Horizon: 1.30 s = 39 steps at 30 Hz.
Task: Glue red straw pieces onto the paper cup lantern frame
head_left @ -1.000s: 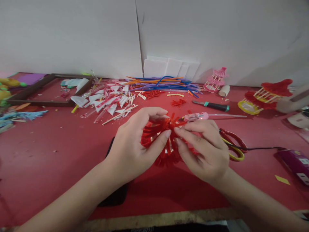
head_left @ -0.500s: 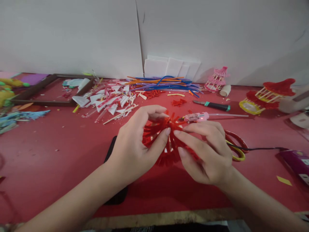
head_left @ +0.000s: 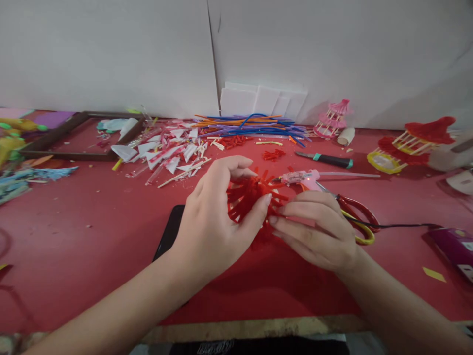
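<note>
A round red piece made of fuzzy pipe-cleaner strips [head_left: 251, 195], spreading out like spokes, is held up over the table. My left hand [head_left: 218, 212] is wrapped round its left side, thumb across the front and fingers behind. At its lower right edge, my right hand [head_left: 318, 227] has its fingertips pinched together on the strips. Just behind the piece lies a pink glue gun [head_left: 301, 178] with a clear glue stick in its back. Scissors with red and yellow handles [head_left: 360, 219] lie partly hidden behind my right hand.
A black phone [head_left: 169, 231] lies beside my left wrist. Farther back are a utility knife [head_left: 325, 159], short red pieces [head_left: 273, 155], coloured pipe cleaners [head_left: 254, 127] and plastic scraps [head_left: 166, 148]. A pink pagoda model [head_left: 332, 118] and a red one [head_left: 414, 143] stand right. A cord crosses rightward.
The red piece has turned and tilted between my hands. My right fingers have shifted from its centre down to its lower right edge and drawn closer together.
</note>
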Available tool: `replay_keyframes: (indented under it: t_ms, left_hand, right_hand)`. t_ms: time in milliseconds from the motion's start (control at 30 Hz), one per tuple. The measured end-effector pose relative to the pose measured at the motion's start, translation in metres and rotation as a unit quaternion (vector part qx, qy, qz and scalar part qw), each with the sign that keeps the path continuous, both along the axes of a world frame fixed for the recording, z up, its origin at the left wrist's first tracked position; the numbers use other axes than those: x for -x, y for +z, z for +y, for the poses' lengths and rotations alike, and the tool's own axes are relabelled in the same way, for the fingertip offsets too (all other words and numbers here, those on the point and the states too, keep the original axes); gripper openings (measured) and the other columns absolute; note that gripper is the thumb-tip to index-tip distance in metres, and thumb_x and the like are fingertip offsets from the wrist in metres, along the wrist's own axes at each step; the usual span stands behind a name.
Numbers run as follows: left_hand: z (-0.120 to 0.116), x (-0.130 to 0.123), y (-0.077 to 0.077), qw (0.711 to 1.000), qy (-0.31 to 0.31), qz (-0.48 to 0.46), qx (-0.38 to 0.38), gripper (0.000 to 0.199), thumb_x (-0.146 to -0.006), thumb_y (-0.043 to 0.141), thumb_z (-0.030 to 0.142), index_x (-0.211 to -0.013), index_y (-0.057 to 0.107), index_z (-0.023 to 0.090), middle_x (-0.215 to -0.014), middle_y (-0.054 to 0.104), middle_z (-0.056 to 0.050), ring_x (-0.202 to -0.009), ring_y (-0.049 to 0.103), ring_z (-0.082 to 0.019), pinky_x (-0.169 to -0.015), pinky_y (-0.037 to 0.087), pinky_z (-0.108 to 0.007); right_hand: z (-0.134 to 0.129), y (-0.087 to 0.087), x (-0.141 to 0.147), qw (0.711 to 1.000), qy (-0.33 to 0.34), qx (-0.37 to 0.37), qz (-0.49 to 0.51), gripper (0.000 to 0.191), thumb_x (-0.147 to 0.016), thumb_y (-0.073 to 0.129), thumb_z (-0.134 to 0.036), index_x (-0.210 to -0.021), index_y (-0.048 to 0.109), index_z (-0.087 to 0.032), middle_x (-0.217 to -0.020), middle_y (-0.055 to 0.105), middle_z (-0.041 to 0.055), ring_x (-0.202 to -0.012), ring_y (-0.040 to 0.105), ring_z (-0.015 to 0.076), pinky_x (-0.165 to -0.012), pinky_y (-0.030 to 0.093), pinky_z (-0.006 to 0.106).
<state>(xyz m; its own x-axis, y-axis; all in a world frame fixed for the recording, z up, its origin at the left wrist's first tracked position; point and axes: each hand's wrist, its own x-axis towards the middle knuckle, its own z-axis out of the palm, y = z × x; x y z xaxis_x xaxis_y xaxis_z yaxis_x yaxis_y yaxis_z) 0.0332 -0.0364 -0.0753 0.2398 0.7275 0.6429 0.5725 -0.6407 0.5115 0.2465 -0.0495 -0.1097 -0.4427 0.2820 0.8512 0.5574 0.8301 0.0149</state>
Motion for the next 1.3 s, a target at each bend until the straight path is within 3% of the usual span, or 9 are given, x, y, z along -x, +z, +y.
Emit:
replay_keyframes:
  t_ms: [167,367,533,1100,1300]
  left_hand:
    - [-0.0011,-0.002,0.0007,1.0,0.029,0.007,0.004,0.034,-0.092,0.069,0.022,-0.123,0.053,0.025,-0.112,0.073,-0.004,-0.104,0.076,-0.022,-0.087,0.066,-0.036]
    - [-0.0007,-0.0037,-0.0003,1.0,0.027,0.003,-0.002,0.029,-0.093,0.064,0.018,-0.119,0.054,0.024,-0.11,0.073,-0.004,-0.101,0.076,-0.019,-0.074,0.065,-0.028]
    - [-0.0011,-0.0053,0.0,0.999,0.027,0.018,-0.02,0.032,-0.094,0.066,0.024,-0.123,0.053,0.021,-0.112,0.071,-0.007,-0.101,0.075,-0.019,-0.085,0.065,-0.033]
    - [0.0009,-0.0026,0.0026,0.999,0.041,0.018,-0.027,0.031,-0.091,0.067,0.013,-0.118,0.055,0.021,-0.106,0.073,-0.003,-0.095,0.076,-0.017,-0.081,0.064,-0.027]
    - [0.0076,0.0029,0.0039,0.998,-0.015,-0.048,-0.031,0.015,-0.103,0.061,0.021,-0.119,0.059,0.023,-0.11,0.072,-0.004,-0.102,0.074,-0.019,-0.09,0.062,-0.036]
  right_hand:
    - [-0.0039,-0.0034,0.0057,0.999,-0.001,0.023,0.034,0.023,-0.085,0.079,-0.001,-0.099,0.08,-0.019,-0.093,0.078,0.0031,-0.091,0.072,0.019,-0.081,0.063,0.033]
    - [-0.0035,-0.0028,0.0075,0.999,-0.002,0.027,0.03,0.02,-0.095,0.068,-0.003,-0.099,0.079,-0.019,-0.095,0.076,0.0038,-0.093,0.071,0.0185,-0.083,0.064,0.033]
    - [-0.0024,-0.0015,0.0073,0.999,0.005,0.029,0.025,0.022,-0.098,0.062,-0.003,-0.093,0.077,-0.018,-0.096,0.074,0.0049,-0.093,0.07,0.0173,-0.083,0.063,0.031]
    - [-0.0039,0.0022,0.0062,1.0,-0.01,0.026,0.012,0.023,-0.097,0.061,-0.003,-0.092,0.077,-0.019,-0.096,0.076,0.0043,-0.094,0.072,0.0178,-0.085,0.064,0.032]
    - [-0.0039,0.0013,0.0051,0.999,-0.007,0.037,0.008,0.023,-0.097,0.062,-0.004,-0.099,0.078,-0.019,-0.098,0.076,0.0044,-0.096,0.07,0.0185,-0.087,0.063,0.033]
